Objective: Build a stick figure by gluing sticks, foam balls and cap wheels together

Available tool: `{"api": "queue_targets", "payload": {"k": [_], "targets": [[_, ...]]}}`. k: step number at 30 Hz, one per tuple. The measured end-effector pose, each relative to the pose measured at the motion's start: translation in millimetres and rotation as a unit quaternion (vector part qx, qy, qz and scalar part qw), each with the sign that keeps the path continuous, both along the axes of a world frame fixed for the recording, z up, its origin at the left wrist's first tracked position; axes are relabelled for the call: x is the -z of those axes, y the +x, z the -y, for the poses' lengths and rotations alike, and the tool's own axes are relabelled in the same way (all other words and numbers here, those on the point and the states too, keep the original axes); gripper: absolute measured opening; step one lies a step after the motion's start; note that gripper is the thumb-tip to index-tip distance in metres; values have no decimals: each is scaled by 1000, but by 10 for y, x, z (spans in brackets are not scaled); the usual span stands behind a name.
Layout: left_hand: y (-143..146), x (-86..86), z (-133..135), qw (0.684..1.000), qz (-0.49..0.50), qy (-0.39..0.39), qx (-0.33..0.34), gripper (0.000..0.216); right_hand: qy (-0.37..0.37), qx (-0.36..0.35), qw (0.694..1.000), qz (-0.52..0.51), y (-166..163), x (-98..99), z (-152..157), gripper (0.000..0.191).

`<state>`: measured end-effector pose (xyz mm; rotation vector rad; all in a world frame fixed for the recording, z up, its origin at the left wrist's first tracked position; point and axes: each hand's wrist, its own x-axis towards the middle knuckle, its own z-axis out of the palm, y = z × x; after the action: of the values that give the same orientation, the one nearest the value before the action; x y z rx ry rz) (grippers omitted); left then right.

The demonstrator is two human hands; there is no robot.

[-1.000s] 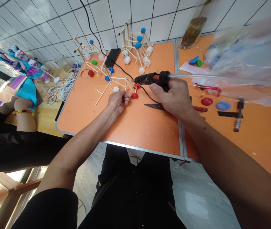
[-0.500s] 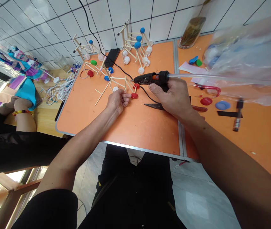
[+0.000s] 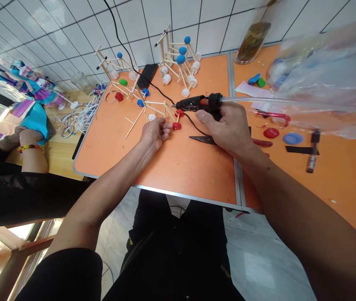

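My right hand (image 3: 228, 127) is wrapped round a black hot glue gun (image 3: 197, 103) with a clear glue stick (image 3: 284, 101) out of its back. Its nozzle points left at a red bottle cap (image 3: 179, 113) on a small stick frame (image 3: 157, 109). My left hand (image 3: 153, 133) is closed in a pinch on a thin stick of that frame, right beside a second red cap (image 3: 176, 125). The gun's black cord (image 3: 128, 54) runs up the tiled wall.
More stick-and-cap models (image 3: 178, 62) stand at the back of the orange table (image 3: 178, 163). Scissors (image 3: 203, 139) lie under my right hand. Loose caps (image 3: 272, 133), a jar (image 3: 253, 42) and a clear plastic bag (image 3: 328, 71) are at right. Another person's hand (image 3: 29, 138) rests at left.
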<state>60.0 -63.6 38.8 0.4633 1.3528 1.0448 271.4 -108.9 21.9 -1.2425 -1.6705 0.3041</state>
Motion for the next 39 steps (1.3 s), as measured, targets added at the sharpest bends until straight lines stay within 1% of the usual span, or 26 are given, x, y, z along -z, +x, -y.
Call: {"api": "queue_targets", "payload": {"k": [6, 12, 24, 31, 39], "targets": [[5, 18, -10, 1000, -4, 5, 0, 32, -2, 5, 1000, -7, -5, 15, -7, 46], [4, 34, -16, 1000, -7, 8, -2, 33, 8, -5, 1000, -15, -8, 24, -12, 44], [7, 17, -6, 1000, -12, 7, 4, 30, 3, 13, 1000, -8, -12, 28, -3, 42], [2, 13, -7, 1000, 7, -2, -7, 26, -11, 19, 1000, -11, -13, 33, -4, 42], [-9, 9, -2, 1000, 2, -5, 11, 22, -18, 12, 1000, -12, -20, -13, 14, 41]]}}
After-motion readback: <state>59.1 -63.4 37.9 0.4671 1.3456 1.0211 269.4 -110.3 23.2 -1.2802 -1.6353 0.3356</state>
